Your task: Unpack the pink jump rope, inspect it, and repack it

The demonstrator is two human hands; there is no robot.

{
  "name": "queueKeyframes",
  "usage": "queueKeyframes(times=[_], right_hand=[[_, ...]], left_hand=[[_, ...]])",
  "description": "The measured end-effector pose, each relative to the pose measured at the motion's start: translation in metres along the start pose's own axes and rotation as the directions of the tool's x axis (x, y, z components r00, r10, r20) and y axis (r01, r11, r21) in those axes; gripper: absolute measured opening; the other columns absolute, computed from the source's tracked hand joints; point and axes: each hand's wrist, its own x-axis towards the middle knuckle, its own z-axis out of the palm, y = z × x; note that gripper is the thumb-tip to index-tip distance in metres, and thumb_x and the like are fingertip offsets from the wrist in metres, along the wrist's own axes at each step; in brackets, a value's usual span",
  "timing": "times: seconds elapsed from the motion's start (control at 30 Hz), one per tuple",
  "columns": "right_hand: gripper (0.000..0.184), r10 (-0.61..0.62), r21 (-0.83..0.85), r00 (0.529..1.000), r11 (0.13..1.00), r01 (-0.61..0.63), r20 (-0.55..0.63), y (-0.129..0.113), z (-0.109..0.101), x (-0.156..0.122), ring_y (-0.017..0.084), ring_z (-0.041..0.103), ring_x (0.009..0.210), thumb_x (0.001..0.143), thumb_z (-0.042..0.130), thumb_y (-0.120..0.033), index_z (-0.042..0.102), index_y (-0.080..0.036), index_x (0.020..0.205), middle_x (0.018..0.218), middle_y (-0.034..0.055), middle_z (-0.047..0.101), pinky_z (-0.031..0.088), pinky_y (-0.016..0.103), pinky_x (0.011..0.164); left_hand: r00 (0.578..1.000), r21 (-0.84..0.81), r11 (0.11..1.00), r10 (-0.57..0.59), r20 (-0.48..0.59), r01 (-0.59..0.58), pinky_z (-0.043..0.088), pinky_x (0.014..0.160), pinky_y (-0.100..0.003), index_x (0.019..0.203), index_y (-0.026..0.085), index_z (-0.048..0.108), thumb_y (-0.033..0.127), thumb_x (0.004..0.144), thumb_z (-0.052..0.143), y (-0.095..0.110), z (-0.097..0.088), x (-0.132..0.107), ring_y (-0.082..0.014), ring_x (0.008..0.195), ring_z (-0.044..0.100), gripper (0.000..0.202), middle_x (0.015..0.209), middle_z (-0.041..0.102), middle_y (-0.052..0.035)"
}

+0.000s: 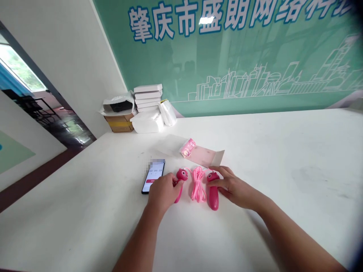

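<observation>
A pink jump rope lies on the white table [113, 234], its cord [197, 185] folded into a bundle between two dark pink handles with animal-face tops. My left hand [164, 190] is closed around the left handle [182, 174], thumb across it below the face. Over the right handle [213, 198] is my right hand [231, 186]: the index finger crosses it, the thumb rests at its right side, and another finger reaches above its top. That handle's lower end lies flat on the table. The cord bundle sits untouched between the hands.
A phone [154, 173] showing a timer lies left of my left hand. Beyond the rope is an opened pink card package [202, 155] with clear plastic. White boxes [148, 94], a brown carton [119, 123] and white bags [168, 113] stand at the back left, near the green wall [227, 56].
</observation>
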Motion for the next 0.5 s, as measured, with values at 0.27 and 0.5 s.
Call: queueKeyframes(times=[0.27, 0.5], right_hand=[[0.044, 0.007, -0.049, 1.0, 0.999, -0.008, -0.023, -0.0014, 0.0018, 0.0038, 0.031, 0.041, 0.142, 0.091, 0.054, -0.003, 0.074, -0.032, 0.119, 0.156, 0.006, 0.042, 0.055, 0.046, 0.105], [0.034, -0.016, -0.112, 1.0, 0.994, 0.013, -0.027, 0.0019, 0.007, 0.0085, 0.033, 0.047, 0.134, 0.092, 0.058, -0.01, 0.073, -0.03, 0.114, 0.149, 0.0078, 0.051, 0.054, 0.052, 0.103]], left_hand=[[1.0, 0.005, 1.0, 0.013, -0.008, -0.013, 0.038, 0.063, -0.031, 0.089, 0.025, 0.068, 0.049, 0.093, 0.055, 0.0002, 0.0047, 0.0027, -0.0256, 0.088, 0.072, 0.028, 0.094, 0.079, -0.0039], [0.998, -0.074, 0.997, 0.005, 0.056, -0.001, 0.042, 0.066, -0.031, 0.092, 0.025, 0.064, 0.051, 0.091, 0.056, 0.0018, 0.0049, 0.0021, -0.0273, 0.091, 0.072, 0.027, 0.099, 0.078, -0.0059]])
